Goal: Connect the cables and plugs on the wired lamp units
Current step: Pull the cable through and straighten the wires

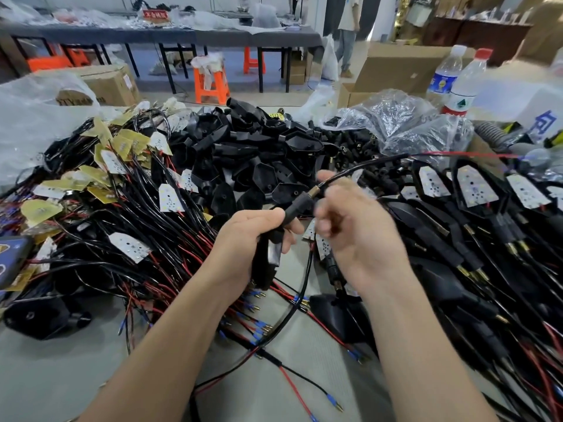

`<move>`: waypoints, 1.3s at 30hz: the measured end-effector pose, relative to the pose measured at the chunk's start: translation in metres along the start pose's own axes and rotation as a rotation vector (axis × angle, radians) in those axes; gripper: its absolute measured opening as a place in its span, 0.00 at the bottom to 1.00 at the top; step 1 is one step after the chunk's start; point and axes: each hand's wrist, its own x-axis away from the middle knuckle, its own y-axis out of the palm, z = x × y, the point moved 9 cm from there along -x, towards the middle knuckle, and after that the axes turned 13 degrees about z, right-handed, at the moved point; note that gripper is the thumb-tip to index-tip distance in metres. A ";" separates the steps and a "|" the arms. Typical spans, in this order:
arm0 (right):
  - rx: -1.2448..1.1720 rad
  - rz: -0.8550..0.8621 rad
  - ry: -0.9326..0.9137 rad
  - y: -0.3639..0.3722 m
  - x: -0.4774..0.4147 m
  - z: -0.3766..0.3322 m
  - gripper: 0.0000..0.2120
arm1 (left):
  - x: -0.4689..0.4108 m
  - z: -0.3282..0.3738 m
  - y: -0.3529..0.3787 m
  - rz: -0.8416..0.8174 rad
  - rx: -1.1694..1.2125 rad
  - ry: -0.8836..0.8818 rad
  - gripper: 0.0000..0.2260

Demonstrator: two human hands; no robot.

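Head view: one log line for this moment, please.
left hand grips lamp unit | right hand at cable, grip blurred | brass fitting exposed

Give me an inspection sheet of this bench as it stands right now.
Surface: grey tabletop, largely buried under parts.
Job's things: black lamp housing with brass-tipped stem in hand; loose black housings piled centre; wired LED boards left; assembled units right.
Clutter: two water bottles, plastic bags.
Grippers: left hand grips the lamp housing; right hand blurred, fingers curled by the black cable, hold unclear.
Cables: black cable runs from the stem; red and black leads with blue-sleeved terminals.
Surroundings: orange stools, cardboard boxes, a standing person.
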 end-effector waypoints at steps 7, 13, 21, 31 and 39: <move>0.306 -0.124 -0.076 0.011 0.006 0.009 0.06 | -0.003 -0.019 -0.005 0.021 -0.014 -0.176 0.18; 0.167 0.200 -0.087 -0.013 -0.007 0.008 0.05 | -0.003 -0.018 0.006 -0.066 -0.172 -0.021 0.19; 0.081 0.383 -0.102 -0.041 -0.015 0.000 0.16 | -0.010 -0.012 -0.024 0.205 -0.035 -0.044 0.06; 0.131 0.324 -0.098 -0.032 -0.013 0.005 0.19 | -0.012 -0.004 -0.027 0.161 -0.157 0.063 0.10; 0.229 0.355 -0.177 -0.031 -0.013 0.001 0.21 | -0.014 -0.008 -0.036 0.285 -0.225 0.088 0.09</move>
